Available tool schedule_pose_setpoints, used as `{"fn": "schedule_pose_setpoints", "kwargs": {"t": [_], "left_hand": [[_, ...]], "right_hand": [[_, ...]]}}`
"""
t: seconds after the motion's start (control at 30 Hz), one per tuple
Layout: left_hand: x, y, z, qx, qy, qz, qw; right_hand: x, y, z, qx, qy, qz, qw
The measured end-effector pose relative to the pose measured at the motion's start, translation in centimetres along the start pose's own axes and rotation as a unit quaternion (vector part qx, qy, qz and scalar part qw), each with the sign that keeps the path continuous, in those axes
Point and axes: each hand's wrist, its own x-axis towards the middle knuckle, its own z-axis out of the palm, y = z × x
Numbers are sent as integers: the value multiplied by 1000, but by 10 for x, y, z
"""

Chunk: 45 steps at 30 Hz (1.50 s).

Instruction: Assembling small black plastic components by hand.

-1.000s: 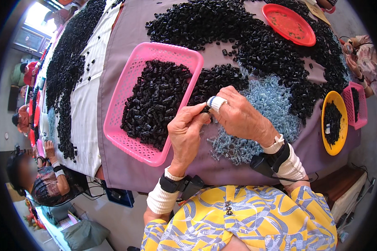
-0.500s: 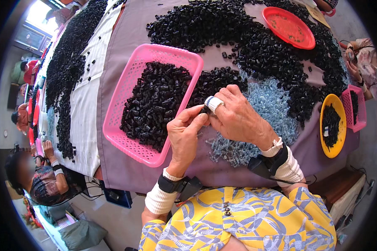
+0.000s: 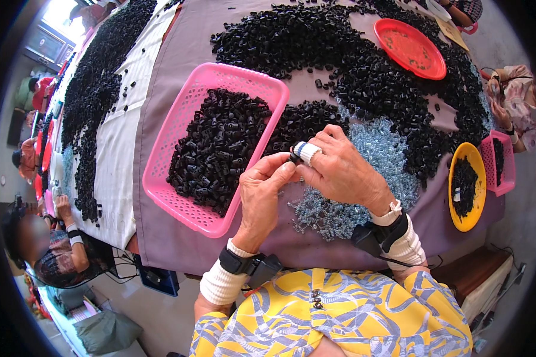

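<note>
My left hand point(image 3: 261, 193) pinches a small black plastic part point(image 3: 293, 157) between thumb and forefinger. From the other side my right hand point(image 3: 350, 172) closes on the same part, its fingers curled. A white band with dark stripes wraps one right finger. Details of the part are mostly covered by fingertips. Just left of my hands sits a pink perforated basket point(image 3: 171, 149) holding many black plastic parts point(image 3: 220, 149). Small shiny metal springs point(image 3: 382, 157) lie heaped beneath and right of my right hand. Behind my hands rests a loose pile of black parts point(image 3: 307, 122).
A red plate point(image 3: 410, 49) stands at the far right among black parts. Near the right edge are a yellow plate point(image 3: 480, 172) and a smaller pink basket point(image 3: 504, 160). Another person point(image 3: 59, 244) works at the white-covered table point(image 3: 122, 178) on the left.
The view has shifted slightly. Both hands stay together on the black part, with only a small change in the fingers.
</note>
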Motion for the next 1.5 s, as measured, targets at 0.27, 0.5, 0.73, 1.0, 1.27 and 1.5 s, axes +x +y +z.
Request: {"fn": "schedule_pose_setpoints", "kwargs": {"t": [0.27, 0.5, 0.73, 1.0, 1.27, 1.5], "left_hand": [[-3, 3, 7, 115, -12, 73, 991], [-4, 3, 6, 184, -15, 97, 978], [-4, 0, 5, 101, -22, 50, 993], [-1, 4, 3, 5, -55, -24, 998], [0, 7, 0, -48, -62, -81, 994], [0, 4, 2, 22, -72, -33, 997]], "right_hand": [[5, 4, -7, 15, 23, 0, 1000], [3, 8, 0, 43, -4, -4, 999], [-2, 11, 7, 26, 49, -59, 997], [-4, 14, 8, 8, 77, -85, 993], [-5, 16, 10, 14, 103, -107, 989], [-8, 16, 5, 76, 76, -30, 994]]}}
